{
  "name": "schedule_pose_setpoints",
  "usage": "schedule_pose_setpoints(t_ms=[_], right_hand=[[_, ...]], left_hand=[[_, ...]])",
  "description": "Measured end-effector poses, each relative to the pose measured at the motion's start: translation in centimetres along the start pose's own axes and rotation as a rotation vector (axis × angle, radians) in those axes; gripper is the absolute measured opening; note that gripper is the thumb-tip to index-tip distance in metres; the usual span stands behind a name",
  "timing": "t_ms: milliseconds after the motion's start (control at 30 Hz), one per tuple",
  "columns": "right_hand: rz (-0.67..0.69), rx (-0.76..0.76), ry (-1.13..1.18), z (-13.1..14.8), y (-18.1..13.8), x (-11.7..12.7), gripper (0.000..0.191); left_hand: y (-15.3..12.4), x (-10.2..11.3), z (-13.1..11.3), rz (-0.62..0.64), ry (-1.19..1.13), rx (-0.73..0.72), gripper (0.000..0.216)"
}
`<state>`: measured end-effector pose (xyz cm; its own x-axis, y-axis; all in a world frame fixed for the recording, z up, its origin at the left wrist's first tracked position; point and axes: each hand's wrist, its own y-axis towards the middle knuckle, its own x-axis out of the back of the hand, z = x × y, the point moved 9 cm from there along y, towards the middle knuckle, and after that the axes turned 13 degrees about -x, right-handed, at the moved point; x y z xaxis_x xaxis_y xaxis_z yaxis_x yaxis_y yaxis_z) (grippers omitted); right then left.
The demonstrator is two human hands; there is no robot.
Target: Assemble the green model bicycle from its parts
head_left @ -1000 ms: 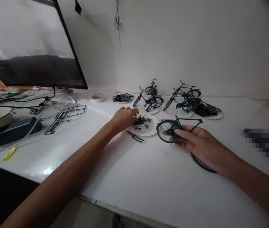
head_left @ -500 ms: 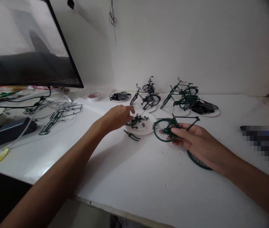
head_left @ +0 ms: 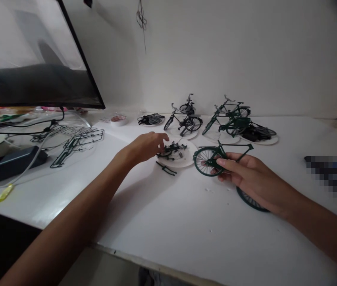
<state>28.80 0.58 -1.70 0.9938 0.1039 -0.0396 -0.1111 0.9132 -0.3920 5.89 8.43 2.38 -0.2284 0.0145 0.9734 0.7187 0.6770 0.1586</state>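
Observation:
My right hand [head_left: 245, 169] is closed around a small green model bicycle frame [head_left: 236, 148] with its spoked rear wheel [head_left: 206, 161] on it, held just above the table. Below that hand a loose green wheel [head_left: 251, 200] lies flat, partly covered by the hand. My left hand [head_left: 150, 147] hovers at the left rim of a white plate [head_left: 187, 159], fingers bent down and somewhat apart, with nothing visible in them. Small dark green and black parts [head_left: 174, 149] lie on this plate, some behind the fingers. In front of it rests a green fork-shaped piece [head_left: 166, 169].
Behind the plate stand assembled black model bicycles [head_left: 186, 121] and green ones [head_left: 228, 119]. A plate at the right [head_left: 259, 137] holds dark parts. Part sprues [head_left: 76, 143], a dark box [head_left: 13, 163] and a monitor [head_left: 76, 59] are at the left. A blurred-out item [head_left: 332, 176] lies far right.
The view has shifted slightly. My left hand's fingers sit a little lower at the plate's edge. My right hand still holds the bicycle frame in nearly the same place.

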Motion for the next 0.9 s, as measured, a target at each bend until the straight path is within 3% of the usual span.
schedule_pose_setpoints(t_ms=[100, 333, 500, 667, 900], right_hand=[[0.014, 0.000, -0.008, 0.0, 0.0, -0.1, 0.021], [0.003, -0.005, -0.016, 0.0, -0.1, -0.2, 0.022], [-0.001, 0.005, -0.006, -0.1, 0.1, 0.1, 0.021], [0.007, -0.014, -0.011, -0.2, -0.1, 0.0, 0.022], [0.007, -0.011, -0.015, -0.1, 0.0, 0.1, 0.021]], left_hand=[[0.0, -0.1, -0.5, -0.001, -0.026, -0.025, 0.056], [0.4, 0.3, -1.3, -0.084, -0.002, -0.134, 0.045], [0.4, 0.2, -0.6, -0.086, 0.062, -0.114, 0.032], [0.5, 0.4, -1.3, -0.097, 0.025, -0.150, 0.037], [0.4, 0.4, -0.4, -0.096, 0.107, -0.072, 0.032]])
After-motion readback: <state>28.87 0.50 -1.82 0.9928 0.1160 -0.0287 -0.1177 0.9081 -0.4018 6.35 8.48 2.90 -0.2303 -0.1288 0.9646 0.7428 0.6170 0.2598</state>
